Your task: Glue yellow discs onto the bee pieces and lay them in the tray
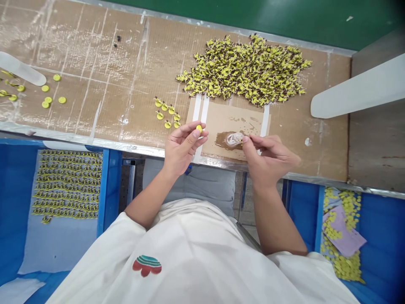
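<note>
My left hand [180, 150] pinches a small yellow disc [199, 128] between thumb and fingers, above the front edge of the table. My right hand [268, 162] is closed in a pinch beside a clear, whitish blob [234, 139]. Whatever its fingertips grip is too small and covered to make out. Around the blob, a wet brown stain spreads on a cardboard sheet [218, 116] held by white tape strips. Left of the sheet stand several small yellow-and-dark figures on yellow discs [163, 106]. Behind it lies a large heap of loose yellow-and-dark figures [247, 69].
More yellow discs [62, 100] are scattered on the left of the table [126, 63]. White bars [357, 86] reach in from both sides. A blue bin [109, 185] at lower left holds rows of figures. Another blue bin [379, 219] at right holds many yellow discs.
</note>
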Tool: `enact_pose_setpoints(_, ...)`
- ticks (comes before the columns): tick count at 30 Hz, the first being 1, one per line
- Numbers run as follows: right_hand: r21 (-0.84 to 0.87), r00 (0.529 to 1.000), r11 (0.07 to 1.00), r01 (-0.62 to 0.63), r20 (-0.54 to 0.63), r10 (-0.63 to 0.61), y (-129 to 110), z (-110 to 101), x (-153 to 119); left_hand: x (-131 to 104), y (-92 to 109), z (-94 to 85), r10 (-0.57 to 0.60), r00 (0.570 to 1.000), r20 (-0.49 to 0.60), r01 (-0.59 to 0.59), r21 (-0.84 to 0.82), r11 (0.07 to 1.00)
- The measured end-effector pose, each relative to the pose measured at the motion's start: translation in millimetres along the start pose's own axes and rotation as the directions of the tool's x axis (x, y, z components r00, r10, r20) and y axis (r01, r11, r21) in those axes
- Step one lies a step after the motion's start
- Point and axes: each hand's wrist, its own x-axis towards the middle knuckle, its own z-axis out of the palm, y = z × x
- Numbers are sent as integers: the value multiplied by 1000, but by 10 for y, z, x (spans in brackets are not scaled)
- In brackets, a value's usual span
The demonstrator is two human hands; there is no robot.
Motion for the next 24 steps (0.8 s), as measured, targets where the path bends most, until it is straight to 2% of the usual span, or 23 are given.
enact_pose_setpoints(2, 122, 993, 990, -72, -81, 82, -2, 3, 33, -7, 5, -4, -10, 1000, -11, 10, 15, 1000)
enact_pose_setpoints(4, 290, 971, 942, -170, -116, 211, -11, -13, 83, -23, 9, -5, -22, 1000, -20, 22, 23, 999)
enact_pose_setpoints(5, 373, 954, 898, -233, -93, 285, -22, -30, 111, -35, 10, -4, -28, 999, -22, 29, 20, 999)
enact_pose_setpoints(8, 507, 900, 758, -410, 90, 426, -98, -105, 182, -89, 11, 10, -51, 999, -3, 51, -12, 999)
enact_pose_setpoints(11, 569, 836, 628, -531, 232, 496, -230, -175, 215, -155, 18, 44, -72, 997, 31, 72, -26, 997)
enact_pose_setpoints(14, 645, 764, 458, -611, 330, 554, -350, -211, 222, -214, 33, 93, -91, 994, 62, 92, -21, 996)
enact_pose_setpoints(17, 654, 732, 390, -648, 393, 557, -403, -220, 203, -260, 43, 148, -104, 991, 90, 107, -27, 994)
enact_pose_setpoints(19, 648, 742, 413, -640, 381, 551, -415, -213, 165, -289, 42, 184, -117, 987, 108, 122, -38, 992)
enact_pose_setpoints(20, 646, 763, 450, -616, 349, 544, -422, -203, 136, -303, 40, 202, -130, 985, 113, 135, -39, 990)
enact_pose_setpoints(22, 638, 837, 573, -515, 230, 496, -450, -173, 63, -333, 32, 237, -165, 980, 110, 169, -36, 985)
enact_pose_setpoints(24, 607, 912, 700, -376, 109, 396, -500, -133, -19, -360, 20, 268, -195, 975, 112, 200, -41, 979)
